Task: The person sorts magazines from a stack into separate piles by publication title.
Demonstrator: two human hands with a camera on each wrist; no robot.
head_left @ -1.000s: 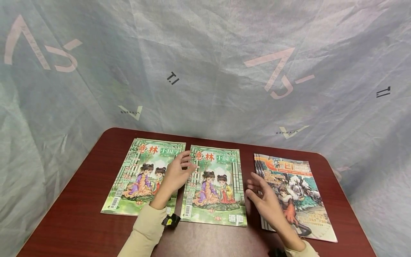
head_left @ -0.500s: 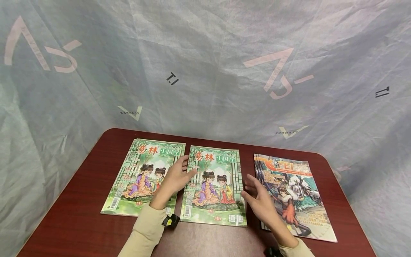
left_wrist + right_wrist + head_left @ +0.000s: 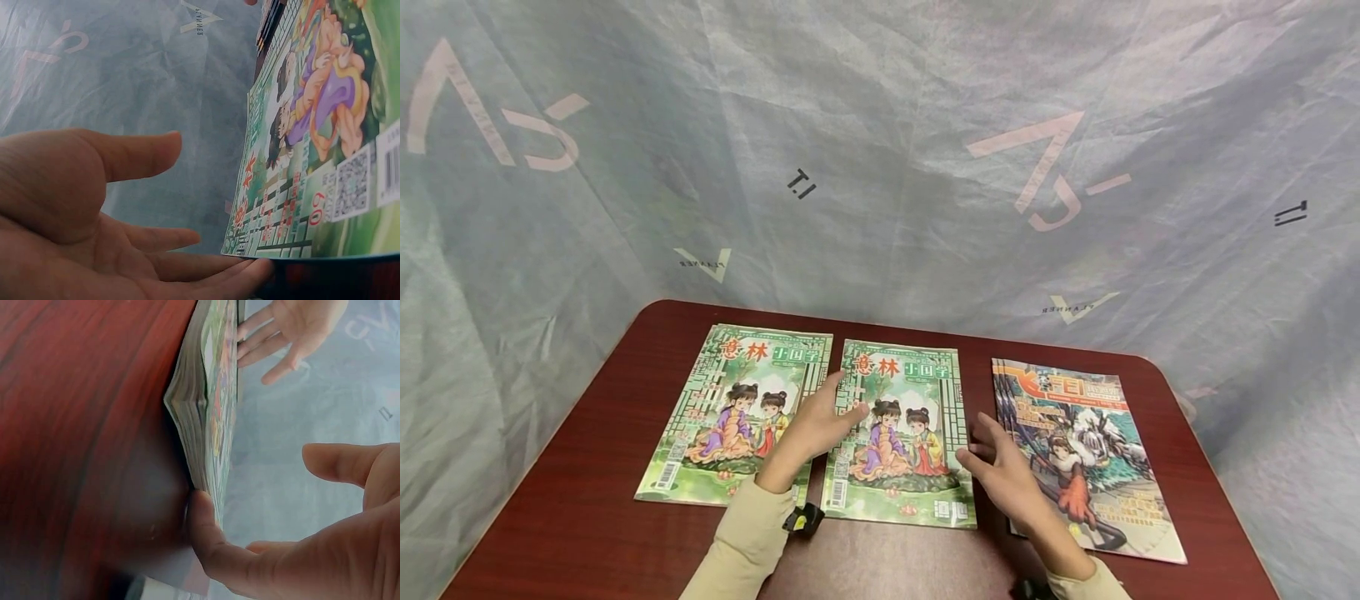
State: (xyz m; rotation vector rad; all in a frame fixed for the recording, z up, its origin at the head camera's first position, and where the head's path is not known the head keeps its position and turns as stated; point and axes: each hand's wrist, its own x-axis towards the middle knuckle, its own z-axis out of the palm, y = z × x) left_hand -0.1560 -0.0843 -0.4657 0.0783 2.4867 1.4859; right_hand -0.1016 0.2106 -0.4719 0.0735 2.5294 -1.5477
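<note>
A stack of green-covered magazines (image 3: 898, 492) lies in the middle, with two drawn figures on its cover. My left hand (image 3: 816, 425) is at its left edge, thumb over the cover; in the left wrist view the fingertips (image 3: 259, 272) meet that edge. At the opposite edge is my right hand (image 3: 1011, 483), and in the right wrist view a fingertip (image 3: 201, 503) touches the side of the page block (image 3: 190, 425). Both thumbs stand away from the fingers, and neither hand grips anything.
Another stack of the same green magazines (image 3: 722, 475) lies to the left, partly behind my left forearm. On the right is a stack of comic-style magazines (image 3: 1120, 467), slightly fanned. The red-brown table (image 3: 572, 467) backs onto a grey cloth (image 3: 895, 208).
My right hand has moved left, from the comic-style stack's edge to the middle stack's right edge. My left hand has shifted slightly toward me along the left edge. The magazines stay put.
</note>
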